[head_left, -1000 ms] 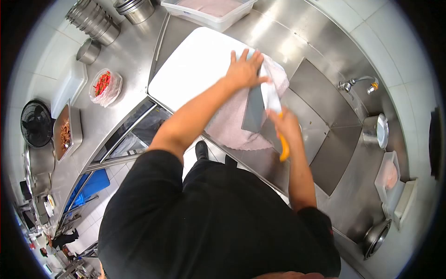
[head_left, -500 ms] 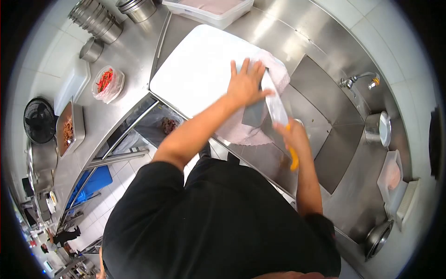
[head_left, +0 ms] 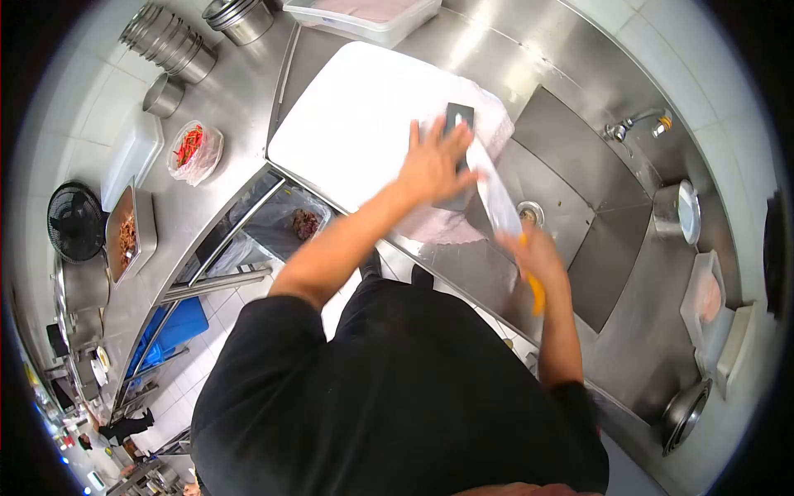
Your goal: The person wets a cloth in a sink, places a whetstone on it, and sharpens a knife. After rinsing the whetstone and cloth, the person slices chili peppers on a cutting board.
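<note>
A knife point(head_left: 497, 197) with a long pale blade and a yellow handle lies slantwise across a dark grey sharpening stone point(head_left: 460, 115). Wrapped around the handle is my right hand point(head_left: 539, 255), over the sink side. My left hand point(head_left: 434, 168) has its fingers spread over the stone, the fingertips at the blade's far part; exactly how they touch the blade is blurred. Under the stone is a pale pink towel point(head_left: 442, 230), draped over the right end of a white cutting board point(head_left: 356, 107). The hand and blade hide the stone's middle.
A steel sink point(head_left: 571, 149) with a tap point(head_left: 633, 128) lies to the right. On the left counter stand a bag-lined container of red chillies point(head_left: 190, 147), a steel tray of brown food point(head_left: 128, 236) and stacked steel pots point(head_left: 169, 41). A lined bin point(head_left: 285, 217) sits below.
Both hands and the knife have slid slightly nearer my body, my right hand also a little rightward. The stone's far end now shows beyond my left fingers.
</note>
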`<state>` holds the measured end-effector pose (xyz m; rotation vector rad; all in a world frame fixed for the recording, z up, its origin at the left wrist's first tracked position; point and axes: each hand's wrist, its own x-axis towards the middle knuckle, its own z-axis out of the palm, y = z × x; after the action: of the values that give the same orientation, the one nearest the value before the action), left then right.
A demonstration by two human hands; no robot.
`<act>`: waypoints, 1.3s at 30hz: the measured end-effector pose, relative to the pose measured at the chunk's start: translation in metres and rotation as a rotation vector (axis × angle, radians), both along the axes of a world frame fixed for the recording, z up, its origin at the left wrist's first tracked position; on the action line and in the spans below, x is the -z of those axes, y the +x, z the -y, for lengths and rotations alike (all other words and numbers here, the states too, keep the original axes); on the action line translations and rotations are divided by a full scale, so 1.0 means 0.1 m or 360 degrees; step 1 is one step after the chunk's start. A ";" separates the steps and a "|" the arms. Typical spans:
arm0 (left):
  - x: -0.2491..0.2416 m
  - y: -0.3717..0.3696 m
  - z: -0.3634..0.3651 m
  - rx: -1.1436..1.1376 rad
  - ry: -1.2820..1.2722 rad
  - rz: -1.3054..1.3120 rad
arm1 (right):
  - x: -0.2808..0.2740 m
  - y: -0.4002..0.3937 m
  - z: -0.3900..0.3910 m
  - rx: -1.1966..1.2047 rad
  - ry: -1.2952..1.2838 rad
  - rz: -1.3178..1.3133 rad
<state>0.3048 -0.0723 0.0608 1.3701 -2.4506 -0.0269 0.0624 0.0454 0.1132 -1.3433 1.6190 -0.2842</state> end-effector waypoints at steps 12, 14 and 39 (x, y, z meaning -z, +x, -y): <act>-0.23 0.12 -1.03 0.0094 0.0195 -0.0038 | 0.09 -0.11 -0.74 -0.0226 -0.0454 -0.0012; -0.08 0.11 -0.56 0.0115 0.0071 -0.0041 | -0.07 -0.05 -0.56 0.0031 0.0084 0.0123; -0.03 0.17 -0.64 0.0209 0.0053 -0.0126 | -0.03 -0.09 -0.71 0.0063 0.0109 0.0151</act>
<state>0.3216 -0.0081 0.0635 1.1954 -2.4797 -0.1506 0.0537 0.1168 0.1166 -1.2294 1.5634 -0.3089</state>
